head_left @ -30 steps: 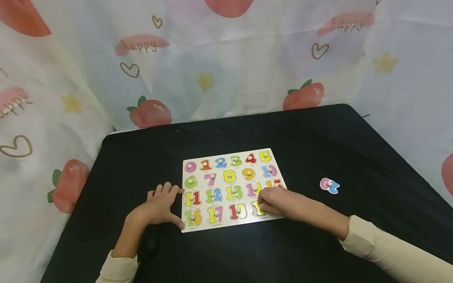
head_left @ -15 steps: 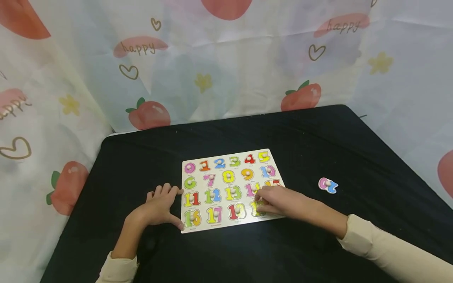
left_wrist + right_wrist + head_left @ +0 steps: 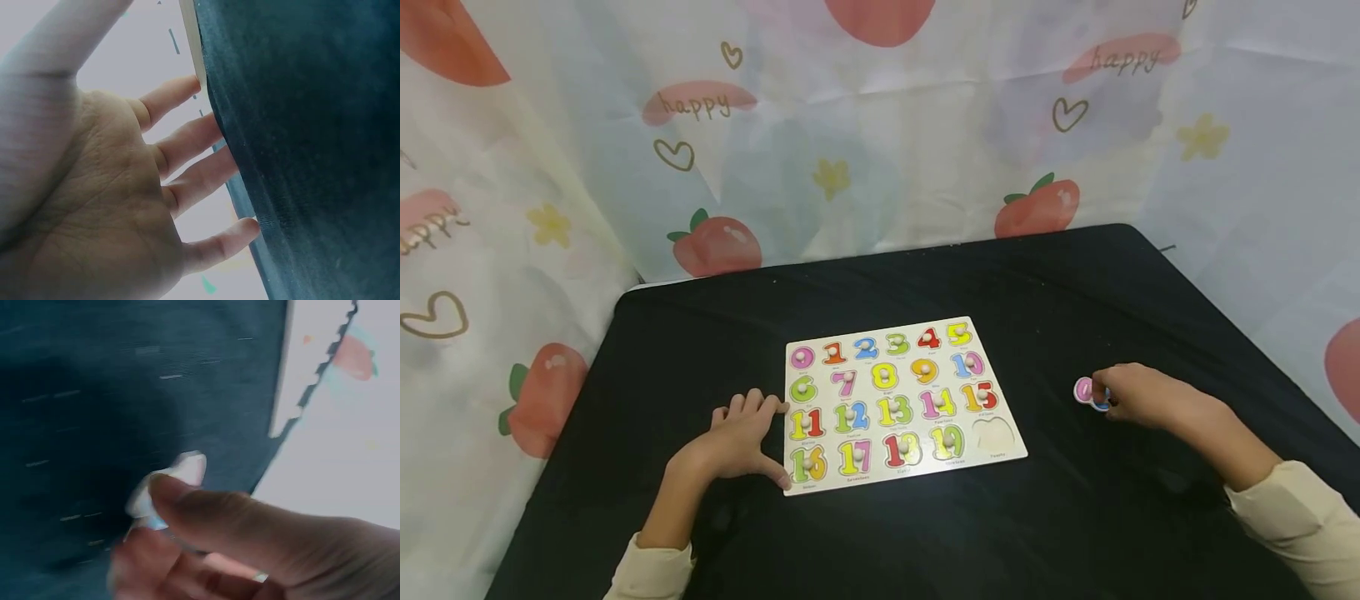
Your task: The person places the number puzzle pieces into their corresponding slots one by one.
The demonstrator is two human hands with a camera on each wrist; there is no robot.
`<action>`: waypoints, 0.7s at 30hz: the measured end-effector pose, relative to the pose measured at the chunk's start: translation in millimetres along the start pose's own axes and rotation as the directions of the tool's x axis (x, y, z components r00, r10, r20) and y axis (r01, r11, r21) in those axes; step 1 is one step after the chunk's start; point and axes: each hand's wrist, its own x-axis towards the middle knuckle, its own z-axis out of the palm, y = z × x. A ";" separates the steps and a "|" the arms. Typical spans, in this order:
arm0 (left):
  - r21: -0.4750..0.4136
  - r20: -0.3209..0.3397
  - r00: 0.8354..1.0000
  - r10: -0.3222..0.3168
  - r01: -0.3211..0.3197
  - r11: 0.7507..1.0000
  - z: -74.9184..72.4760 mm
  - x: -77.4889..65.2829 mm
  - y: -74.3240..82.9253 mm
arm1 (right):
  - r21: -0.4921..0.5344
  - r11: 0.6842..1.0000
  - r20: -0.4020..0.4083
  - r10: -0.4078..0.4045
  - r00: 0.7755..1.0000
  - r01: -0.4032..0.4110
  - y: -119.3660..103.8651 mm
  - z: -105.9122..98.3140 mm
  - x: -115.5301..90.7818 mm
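Note:
A number puzzle board (image 3: pixel 880 417) with pegged digits lies on the black cloth. Its bottom-right recess (image 3: pixel 995 436) holds no piece. My left hand (image 3: pixel 737 437) rests against the board's left edge with fingers spread, thumb at the lower corner; the left wrist view shows straight fingers (image 3: pixel 194 178) along the edge. Right of the board, my right hand (image 3: pixel 1157 400) pinches the pink-and-blue number 20 puzzle piece (image 3: pixel 1082 390) between thumb and fingers. In the right wrist view the blurred piece (image 3: pixel 190 467) is partly hidden by the thumb (image 3: pixel 206 506).
The black cloth (image 3: pixel 880 542) covers the table. A pale curtain (image 3: pixel 880 133) printed with fruit and hearts stands behind the table and along both sides.
My right hand has left the 19 at the board's lower right and moved right to the number 20 piece, uncovering the bottom-right recess. The left hand stays at the board's edge.

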 end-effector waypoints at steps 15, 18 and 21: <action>-0.002 -0.002 1.000 0.002 -0.002 1.000 0.2 1.1 -0.8 | 0.051 0.982 -0.143 -0.171 0.975 0.180 9.0 12.6 15.6; 0.000 -0.004 1.000 -0.003 0.003 1.000 0.1 -0.2 0.0 | 0.053 0.990 -0.130 -0.126 0.984 0.134 7.1 10.9 13.9; 0.004 -0.010 1.000 0.000 0.000 1.000 -0.4 -0.8 0.5 | 0.072 0.993 -0.133 -0.086 0.987 0.096 0.7 9.7 13.4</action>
